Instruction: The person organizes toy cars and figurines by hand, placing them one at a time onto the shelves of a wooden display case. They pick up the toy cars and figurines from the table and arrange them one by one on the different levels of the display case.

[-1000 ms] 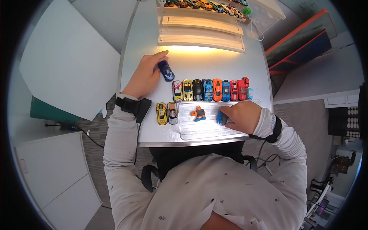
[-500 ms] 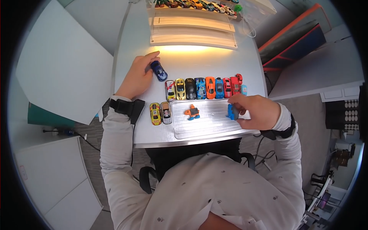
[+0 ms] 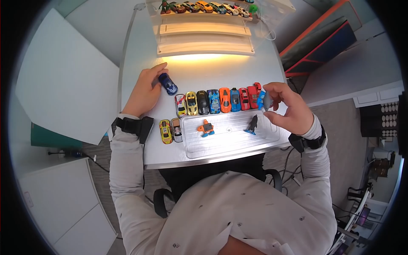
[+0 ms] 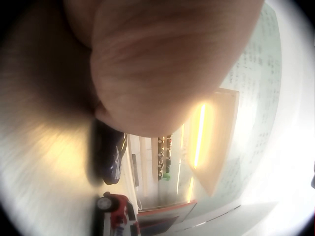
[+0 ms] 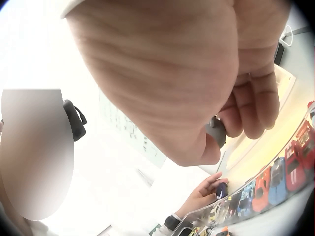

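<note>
My left hand (image 3: pixel 144 91) holds a dark blue toy car (image 3: pixel 168 85) on the table, thumb along its near side and index finger stretched past it. Between thumb and fingers, my right hand (image 3: pixel 289 108) pinches a small grey and blue toy figure (image 3: pixel 266 101), partly hidden by the fingers. It overlaps the right end of the car row in the head view. Below it, a black toy figure with blue feet (image 3: pixel 253 124) stands in the clear ribbed tray (image 3: pixel 229 146). Further left in that tray is an orange and grey toy figure with blue feet (image 3: pixel 206 127).
Several toy cars (image 3: pixel 213 101) line up behind the tray. A yellow toy car (image 3: pixel 165 131) and a brownish one (image 3: pixel 177 130) stand left of it. At the back is a lit wooden display rack (image 3: pixel 206 44) with cars on its upper shelf.
My right hand has lifted the grey and blue figure from the tray toward the right end of the car row, uncovering the black figure. The left hand stays at the dark blue car.
</note>
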{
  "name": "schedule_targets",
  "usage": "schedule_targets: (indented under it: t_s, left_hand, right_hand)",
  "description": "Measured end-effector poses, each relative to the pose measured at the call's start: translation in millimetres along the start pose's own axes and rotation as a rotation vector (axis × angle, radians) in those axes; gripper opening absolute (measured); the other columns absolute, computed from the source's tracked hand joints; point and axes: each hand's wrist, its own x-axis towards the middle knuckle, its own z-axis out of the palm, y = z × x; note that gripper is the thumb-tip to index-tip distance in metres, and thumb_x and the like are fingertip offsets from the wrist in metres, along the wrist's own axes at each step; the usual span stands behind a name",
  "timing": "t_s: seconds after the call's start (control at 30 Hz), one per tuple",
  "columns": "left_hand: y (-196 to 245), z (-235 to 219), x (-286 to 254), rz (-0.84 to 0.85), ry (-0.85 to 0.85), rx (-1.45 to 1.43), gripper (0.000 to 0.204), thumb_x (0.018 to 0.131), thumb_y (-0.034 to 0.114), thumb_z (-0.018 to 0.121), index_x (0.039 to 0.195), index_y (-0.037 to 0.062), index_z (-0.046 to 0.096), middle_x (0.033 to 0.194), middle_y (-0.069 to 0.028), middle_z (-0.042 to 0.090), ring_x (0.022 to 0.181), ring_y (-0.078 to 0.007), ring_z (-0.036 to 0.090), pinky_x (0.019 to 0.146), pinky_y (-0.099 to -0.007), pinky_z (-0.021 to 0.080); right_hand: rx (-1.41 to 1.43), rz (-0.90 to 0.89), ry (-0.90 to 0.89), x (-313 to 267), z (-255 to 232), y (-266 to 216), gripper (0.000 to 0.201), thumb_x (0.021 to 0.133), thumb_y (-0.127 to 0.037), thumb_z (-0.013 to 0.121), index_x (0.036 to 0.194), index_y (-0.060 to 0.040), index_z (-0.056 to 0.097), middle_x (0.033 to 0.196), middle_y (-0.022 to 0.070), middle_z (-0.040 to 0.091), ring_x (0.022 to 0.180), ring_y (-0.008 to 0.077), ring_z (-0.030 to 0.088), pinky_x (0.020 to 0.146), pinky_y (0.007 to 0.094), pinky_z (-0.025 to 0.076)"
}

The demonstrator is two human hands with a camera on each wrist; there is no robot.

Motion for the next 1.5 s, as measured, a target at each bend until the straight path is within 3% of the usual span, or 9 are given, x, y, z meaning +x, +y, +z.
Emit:
schedule_targets:
  t_s: [0.27,0.47,0.57,0.77,0.9,1.1,1.3,1.4,1.5]
  left_hand:
    - [6.5,-2.0,-0.2,-0.024,-0.007,0.049,0.06,0.089,-0.014,0.049,0.146,0.002,0.049,0.132,-0.0156,0.058,0.128,-0.0255,0.057,0.113,-0.0351,0.041]
    - [5.6,-1.5,-0.8,-0.021,0.008,0.031,0.061,0.088,-0.013,0.05,0.146,0.0054,0.051,0.128,-0.0149,0.057,0.126,-0.0269,0.056,0.111,-0.0349,0.041]
    - [4.6,-0.9,-1.4,-0.025,0.013,0.017,0.062,0.087,-0.013,0.05,0.146,0.0069,0.051,0.127,-0.0144,0.057,0.125,-0.0273,0.055,0.111,-0.0348,0.04]
    - [10.8,-2.4,-1.6,-0.042,0.006,0.006,0.063,0.086,-0.013,0.05,0.145,0.0065,0.051,0.127,-0.014,0.057,0.125,-0.0271,0.055,0.112,-0.0348,0.039]
    - [10.0,-4.0,-0.7,-0.019,-0.006,0.041,0.059,0.089,-0.013,0.052,0.146,0.0037,0.049,0.127,-0.0158,0.058,0.126,-0.0262,0.058,0.112,-0.0357,0.041]
    - [13.1,-4.5,0.1,-0.003,-0.004,0.038,0.064,0.085,-0.014,0.05,0.145,0.0057,0.051,0.126,-0.0146,0.057,0.125,-0.0279,0.056,0.112,-0.0362,0.04]
    - [17.2,-5.5,0.5,-0.017,-0.017,0.085,0.061,0.088,-0.012,0.054,0.146,0.0042,0.048,0.129,-0.0136,0.061,0.124,-0.0262,0.058,0.111,-0.0356,0.04]
    - [14.3,-4.9,0.1,-0.024,-0.013,0.04,0.065,0.085,-0.013,0.051,0.147,0.0066,0.05,0.128,-0.0142,0.058,0.126,-0.0277,0.055,0.112,-0.0364,0.04]
    - [13.3,-5.3,0.1,0.02,-0.012,0.054,0.065,0.085,-0.013,0.05,0.147,0.0067,0.05,0.128,-0.0141,0.058,0.126,-0.0275,0.056,0.112,-0.036,0.039]
  right_hand:
    - [-0.112,0.033,0.006,12.9,2.4,-12.2,0.059,0.081,-0.007,0.075,0.134,-0.0003,0.05,0.095,0.0092,0.057,0.08,0.019,0.057,0.073,0.0318,0.051]
    - [-0.261,0.043,-0.019,37.7,-1.9,-8.8,0.055,0.079,-0.009,0.074,0.129,0.0008,0.053,0.089,0.0142,0.062,0.079,0.0274,0.063,0.074,0.0371,0.053]
    - [-0.324,0.065,-0.051,63.8,-3.0,18.8,0.052,0.082,-0.008,0.073,0.13,-0.0009,0.054,0.086,0.0092,0.058,0.075,0.0192,0.057,0.071,0.0334,0.051]
    - [-0.407,0.111,-0.09,113.3,0.8,72.5,0.05,0.084,-0.014,0.072,0.129,0.0003,0.057,0.081,0.0101,0.061,0.074,0.0219,0.061,0.072,0.0346,0.051]
    - [-0.366,0.082,-0.13,122.1,8.9,97.9,0.053,0.083,-0.015,0.074,0.131,-0.0005,0.057,0.082,0.0106,0.061,0.075,0.0237,0.062,0.072,0.0373,0.051]
    - [-0.318,0.057,-0.15,117.3,3.0,93.1,0.054,0.085,-0.014,0.074,0.134,-0.0024,0.057,0.083,0.0094,0.061,0.075,0.0224,0.061,0.073,0.0361,0.052]
    - [-0.345,-0.059,-0.132,111.9,2.4,114.0,0.051,0.085,-0.017,0.077,0.131,-0.0032,0.06,0.09,0.0098,0.062,0.077,0.0223,0.061,0.074,0.0351,0.052]
    - [-0.304,-0.026,-0.096,112.3,3.6,104.9,0.049,0.083,-0.02,0.076,0.127,-0.0037,0.062,0.095,0.0133,0.064,0.088,0.0291,0.064,0.08,0.0393,0.053]
    - [-0.331,-0.043,-0.084,120.7,7.1,101.2,0.049,0.083,-0.024,0.077,0.125,-0.0045,0.062,0.097,0.0141,0.065,0.088,0.0299,0.065,0.081,0.0395,0.053]
